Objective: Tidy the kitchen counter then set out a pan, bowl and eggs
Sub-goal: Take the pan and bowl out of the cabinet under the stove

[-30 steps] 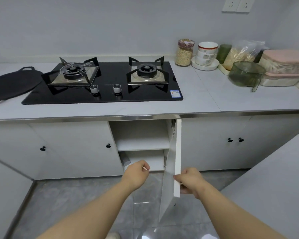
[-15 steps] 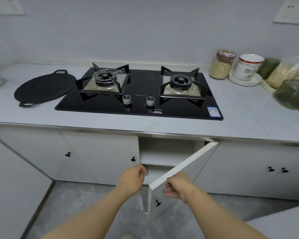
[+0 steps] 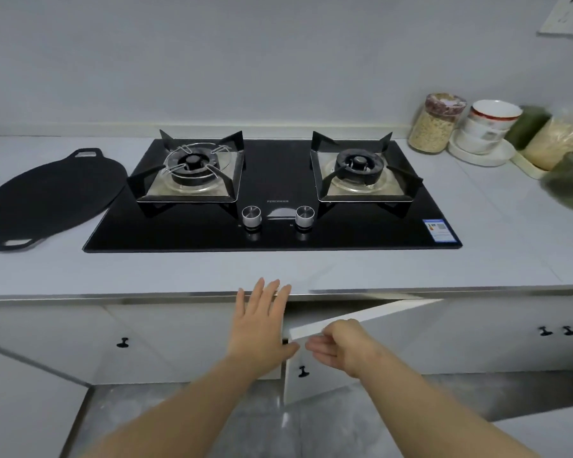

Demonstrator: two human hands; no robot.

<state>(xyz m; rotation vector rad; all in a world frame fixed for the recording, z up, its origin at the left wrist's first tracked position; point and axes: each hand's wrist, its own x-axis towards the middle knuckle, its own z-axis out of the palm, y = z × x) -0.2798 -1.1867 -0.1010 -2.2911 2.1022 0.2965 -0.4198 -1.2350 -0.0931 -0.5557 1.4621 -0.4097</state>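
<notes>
The cupboard door [image 3: 387, 338] under the hob [image 3: 272, 196] stood wide open a second ago; now it has swung most of the way shut, with only a wedge of dark gap left below the counter's [image 3: 278, 269] front edge. The right hand [image 3: 341, 345] rests against the door's face near its free edge, fingers loosely bent and, as far as I can see, released and not clasping it. The left hand [image 3: 262, 325] is flat, fingers straight and spread, holding nothing, reaching up over the counter's front edge. Nothing came out of the cupboard. The flat black pan [image 3: 47, 196] lies at the counter's left end and the stacked bowls [image 3: 490, 127] sit at the back right, beside a grain jar [image 3: 435, 123]. I see no eggs, so setting out looks barely begun
</notes>
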